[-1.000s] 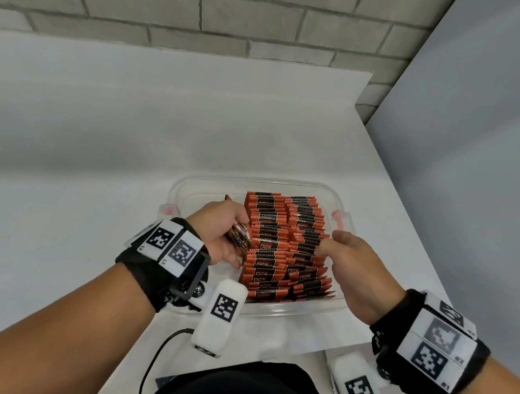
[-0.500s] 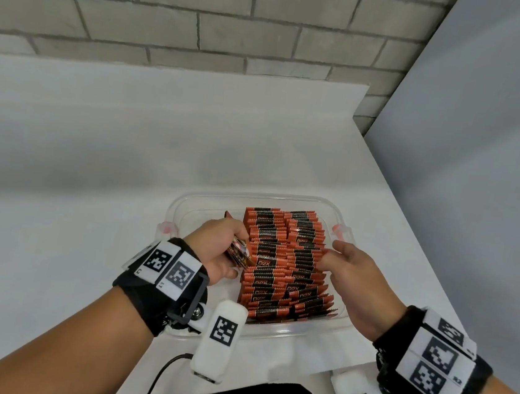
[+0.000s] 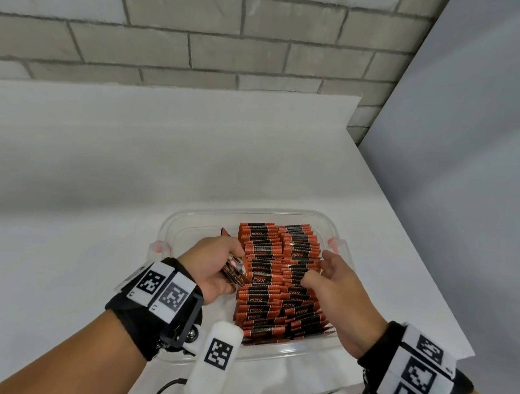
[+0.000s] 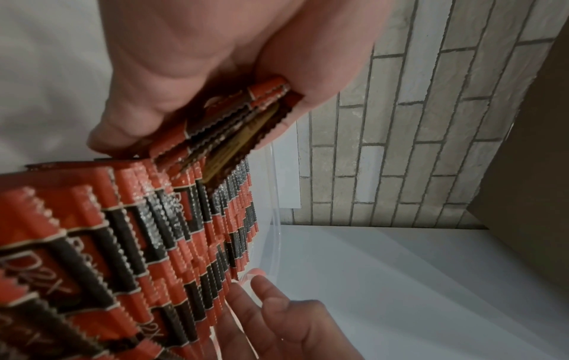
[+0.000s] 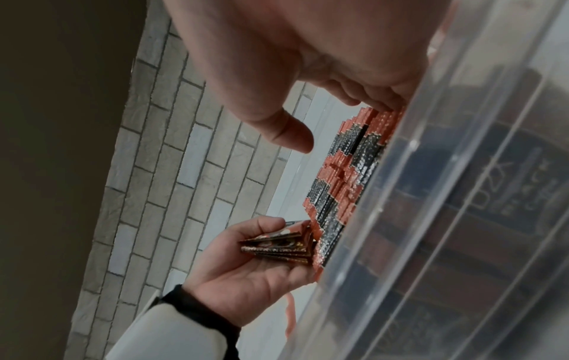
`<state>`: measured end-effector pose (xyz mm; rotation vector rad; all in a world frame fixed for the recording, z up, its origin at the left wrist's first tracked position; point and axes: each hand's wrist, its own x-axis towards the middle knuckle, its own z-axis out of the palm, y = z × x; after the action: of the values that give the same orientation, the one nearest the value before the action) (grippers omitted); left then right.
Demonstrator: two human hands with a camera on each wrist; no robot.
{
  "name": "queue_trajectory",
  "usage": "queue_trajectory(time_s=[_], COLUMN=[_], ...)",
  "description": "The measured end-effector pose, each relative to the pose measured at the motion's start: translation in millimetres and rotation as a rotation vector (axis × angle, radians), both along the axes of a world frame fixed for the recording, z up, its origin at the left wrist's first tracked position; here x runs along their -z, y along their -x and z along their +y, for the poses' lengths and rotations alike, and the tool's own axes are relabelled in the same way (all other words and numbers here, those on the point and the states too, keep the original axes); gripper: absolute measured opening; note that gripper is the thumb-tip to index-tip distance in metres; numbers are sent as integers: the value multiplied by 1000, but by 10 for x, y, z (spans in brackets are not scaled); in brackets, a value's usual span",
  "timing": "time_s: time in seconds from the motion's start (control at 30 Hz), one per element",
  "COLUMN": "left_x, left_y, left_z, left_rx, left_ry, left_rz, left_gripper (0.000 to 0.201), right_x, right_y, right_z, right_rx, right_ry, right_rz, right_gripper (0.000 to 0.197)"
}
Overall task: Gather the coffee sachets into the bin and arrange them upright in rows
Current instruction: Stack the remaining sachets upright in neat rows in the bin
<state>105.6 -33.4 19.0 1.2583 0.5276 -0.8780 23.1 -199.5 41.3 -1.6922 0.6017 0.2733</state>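
We note a white desk (image 3: 88,209) carrying a clear bin (image 3: 286,350). Inside it, sachets (image 3: 275,279) stand upright in two rows, filling its right part. Our left hand (image 3: 212,266) grips a small bundle (image 3: 235,270) beside the rows. Our right hand (image 3: 335,289) rests on the right row, fingers (image 3: 326,256) extended, released.

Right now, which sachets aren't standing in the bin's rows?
The small bunch of sachets gripped in the left hand, held at the left edge of the rows. All others stand packed in the clear bin.
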Motion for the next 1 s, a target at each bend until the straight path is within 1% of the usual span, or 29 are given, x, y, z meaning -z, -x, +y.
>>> queue_trajectory(time_s=[0.13,0.27,0.43,0.5,0.57,0.73,0.83,0.9,1.0], left_x=[-9,-17,-4,5,15,17,9,11,-3], left_y=[-8,-19,-45,-56,-65,-68,-68,-73,-80], left_z=[13,-2,-12,-6,-6,-18,-12,-10,-28], left_rx=[-13,-18,-18,-25,-27,3,-1,-7,-13], left_ry=[-14,-20,-15,-18,-24,-21,-17,-18,-8], left_rz=[-6,-12,-18,-25,-29,-20,-19,-22,-23], left_gripper=[20,21,19,19,19,19,19,19,20], right_x=[-39,-42,-45,-43,-40,-11,-11,-15,-5], right_y=[23,17,-21,-17,-10,-47,-53,-55,-84], right_z=[-42,-16,22,1,-12,8,-17,-28,-12], right_rx=[19,-5,38,54,61,41,38,34,12], right_ry=[-52,-39,-51,-71,-83,-48,-71,-86,-54], right_rz=[-38,-33,-17,-32,-46,-14,-19,-19,-5], right_gripper=[27,29,20,30,34,32,34,30,32])
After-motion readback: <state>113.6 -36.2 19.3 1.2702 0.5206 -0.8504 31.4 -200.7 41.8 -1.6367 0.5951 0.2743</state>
